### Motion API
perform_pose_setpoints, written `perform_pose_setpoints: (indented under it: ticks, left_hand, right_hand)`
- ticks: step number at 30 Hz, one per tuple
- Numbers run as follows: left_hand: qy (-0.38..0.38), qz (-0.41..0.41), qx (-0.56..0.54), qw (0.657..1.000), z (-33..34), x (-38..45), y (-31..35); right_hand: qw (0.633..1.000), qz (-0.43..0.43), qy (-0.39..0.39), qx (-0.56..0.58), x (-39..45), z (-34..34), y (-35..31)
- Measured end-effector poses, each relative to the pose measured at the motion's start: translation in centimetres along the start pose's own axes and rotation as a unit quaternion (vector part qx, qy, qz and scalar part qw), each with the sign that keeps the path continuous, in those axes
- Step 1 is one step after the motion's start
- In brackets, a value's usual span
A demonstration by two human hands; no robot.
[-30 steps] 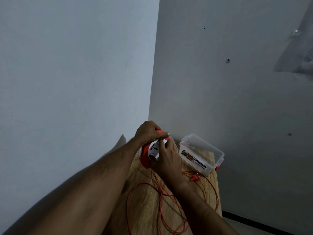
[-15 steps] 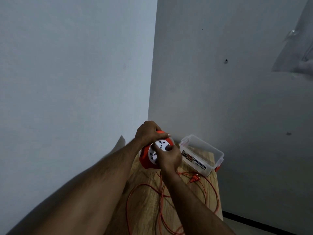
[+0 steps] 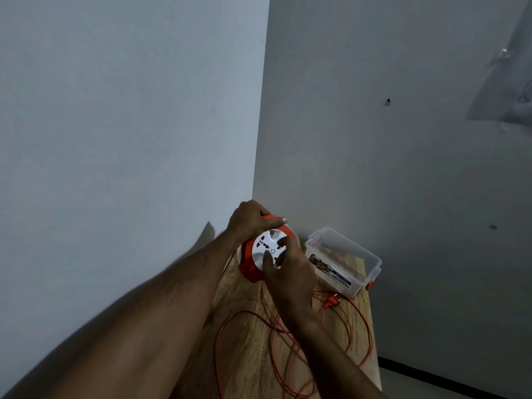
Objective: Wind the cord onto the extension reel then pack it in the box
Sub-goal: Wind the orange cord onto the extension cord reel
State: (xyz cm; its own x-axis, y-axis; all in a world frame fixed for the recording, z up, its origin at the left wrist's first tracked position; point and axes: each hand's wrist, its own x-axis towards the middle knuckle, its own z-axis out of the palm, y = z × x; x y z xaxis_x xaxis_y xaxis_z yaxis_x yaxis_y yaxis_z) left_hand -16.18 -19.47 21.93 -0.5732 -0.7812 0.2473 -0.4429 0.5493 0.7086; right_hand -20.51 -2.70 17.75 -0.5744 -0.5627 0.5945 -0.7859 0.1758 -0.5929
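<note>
The left hand (image 3: 249, 218) grips the top edge of the reel (image 3: 260, 254): its fingers curl over the orange rim and the thumb lies straight along the rim's near side. The right hand (image 3: 289, 270) rests on the reel's white socket face, with thumb and fingertips (image 3: 283, 241) bent and pressed onto it; whether they pinch a knob there cannot be told.

The reel stands on edge at the far left of the table (image 3: 244, 341), socket face turned toward the camera. The cord (image 3: 290, 367) lies unwound in loose orange loops on the table, near the reel and under the right forearm. Its plug (image 3: 331, 302) lies just beside the near corner of the box.

The box (image 3: 344, 262) is clear plastic with red clips, lid off, standing at the table's far right, near the reel but apart from it. A label with a blue strip is fixed to its long side; the printing is too small to read. Socket markings on the reel face are likewise illegible.
</note>
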Motion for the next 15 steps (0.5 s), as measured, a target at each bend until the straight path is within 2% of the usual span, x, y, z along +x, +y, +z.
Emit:
perform_pose_setpoints:
  ticks: [2, 4, 10, 15]
  left_hand:
    - [0.005, -0.001, 0.0, 1.0, 0.2, 0.2, 0.0]
    - [0.005, -0.002, -0.004, 1.0, 0.6, 0.1, 0.0]
    - [-0.009, 0.005, 0.001, 1.0, 1.3, -0.1, 0.5]
    - [-0.015, 0.016, 0.014, 1.0, 0.9, 0.1, 0.3]
  right_hand:
    - [0.985, -0.11, -0.045, -0.121, 0.1, 0.2, 0.3]
    - [0.976, -0.114, -0.093, -0.163, 0.5, 0.4, 0.5]
    - [0.985, -0.074, -0.131, -0.088, 2.2, 0.4, 1.1]
    - [0.992, -0.034, -0.122, -0.007, 2.4, 0.5, 1.3]
